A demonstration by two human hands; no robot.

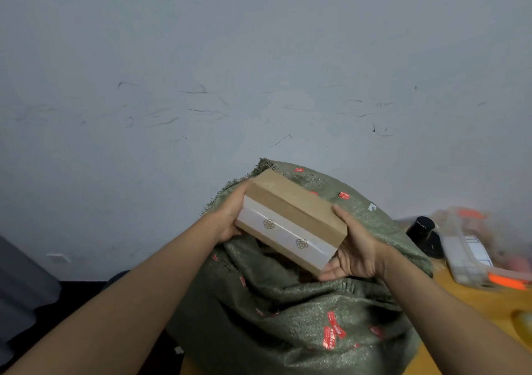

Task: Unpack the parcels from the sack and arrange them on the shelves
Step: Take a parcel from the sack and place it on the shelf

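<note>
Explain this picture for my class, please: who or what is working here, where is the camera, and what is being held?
No machine here: a person works with bare hands. The single picture comes from a camera worn on the head, looking forward and down. The left hand and right hand each hold one end of a brown cardboard parcel sealed with pale tape, above an open green woven sack. To the right, a wooden surface carries a black container and a clear plastic box. Behind is a scuffed grey wall. No shelves are visible.

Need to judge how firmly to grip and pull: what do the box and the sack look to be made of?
Box: seemingly plain brown cardboard, matte, with a glossy pale tape band bearing flower marks. Sack: apparently woven plastic, olive green with a slight sheen, frayed threads at its rim, red printed marks.
</note>
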